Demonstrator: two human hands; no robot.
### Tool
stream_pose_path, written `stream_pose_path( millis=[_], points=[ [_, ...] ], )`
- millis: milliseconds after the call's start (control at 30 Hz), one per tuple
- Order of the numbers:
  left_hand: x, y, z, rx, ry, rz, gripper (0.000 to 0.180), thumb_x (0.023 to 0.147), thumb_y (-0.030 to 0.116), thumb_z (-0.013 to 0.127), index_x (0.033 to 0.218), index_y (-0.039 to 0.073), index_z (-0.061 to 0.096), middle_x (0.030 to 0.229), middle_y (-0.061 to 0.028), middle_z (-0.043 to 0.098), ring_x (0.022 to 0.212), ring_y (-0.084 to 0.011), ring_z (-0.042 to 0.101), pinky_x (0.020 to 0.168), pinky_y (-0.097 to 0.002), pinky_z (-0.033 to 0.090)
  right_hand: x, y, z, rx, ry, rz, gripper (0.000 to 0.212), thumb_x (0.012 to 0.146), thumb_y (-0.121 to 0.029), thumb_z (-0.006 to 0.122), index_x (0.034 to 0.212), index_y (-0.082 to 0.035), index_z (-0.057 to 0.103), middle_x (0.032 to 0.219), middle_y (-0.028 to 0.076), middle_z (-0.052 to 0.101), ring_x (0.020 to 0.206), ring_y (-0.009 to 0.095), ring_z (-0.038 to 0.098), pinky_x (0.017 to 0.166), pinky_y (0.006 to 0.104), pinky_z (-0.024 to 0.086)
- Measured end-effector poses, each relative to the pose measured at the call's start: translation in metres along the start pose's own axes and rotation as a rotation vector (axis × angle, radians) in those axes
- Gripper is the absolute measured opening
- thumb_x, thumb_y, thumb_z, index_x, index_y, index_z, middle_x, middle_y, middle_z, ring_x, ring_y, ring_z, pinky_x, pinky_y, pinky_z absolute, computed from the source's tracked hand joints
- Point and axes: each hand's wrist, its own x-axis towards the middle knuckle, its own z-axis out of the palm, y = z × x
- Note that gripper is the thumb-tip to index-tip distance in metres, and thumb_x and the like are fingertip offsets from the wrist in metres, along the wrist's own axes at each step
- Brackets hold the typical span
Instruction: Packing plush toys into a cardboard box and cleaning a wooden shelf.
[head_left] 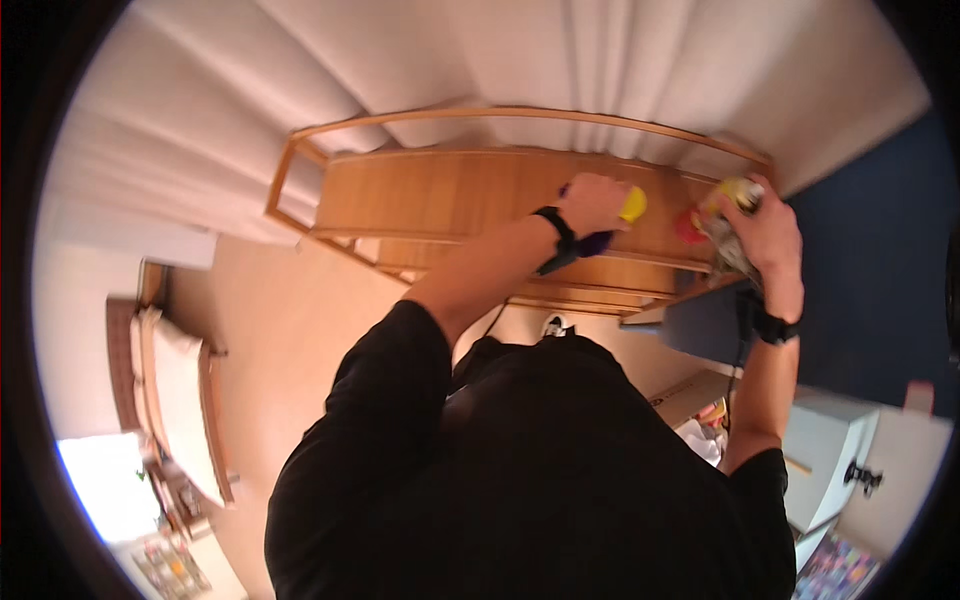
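Observation:
My left hand (592, 203) is closed over the wooden shelf (440, 190), on a purple and yellow item. Its yellow round end (633, 204) sticks out to the right of my fingers, and a dark purple part (596, 243) shows below the hand. What kind of thing it is cannot be made out. At the shelf's right end my right hand (772, 238) curls round a yellow container (738, 190) with a shiny end. Against it are a red piece (690, 226) and a crumpled grey-green piece (728, 250), both blurred. Each wrist wears a black band.
Thin wooden rails (520, 112) frame the shelf, with lower tiers beneath. Pale curtains (450, 50) hang behind it. A dark blue surface (870, 270) lies to the right, above a light blue cabinet (830, 450). A cardboard box (690, 395) stands near my right side; a bed (180, 400) is far left.

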Motion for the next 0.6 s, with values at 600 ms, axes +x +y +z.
stream_pose_path(
  millis=[600],
  points=[
    [-0.159, -0.161, 0.011, -0.002, 0.318, -0.045, 0.053, 0.094, 0.026, 0.070, 0.144, 0.010, 0.057, 0.158, -0.0163, 0.042, 0.137, -0.0410, 0.044, 0.113, -0.0531, 0.039, -0.088, -0.007, 0.021, 0.355, 0.038, 0.330, 0.027, 0.098, -0.025, 0.076, 0.101, 0.001, 0.069, 0.079, 0.008, 0.070, 0.071, 0.007, 0.059, 0.066, 0.0266, 0.049]
  ],
)
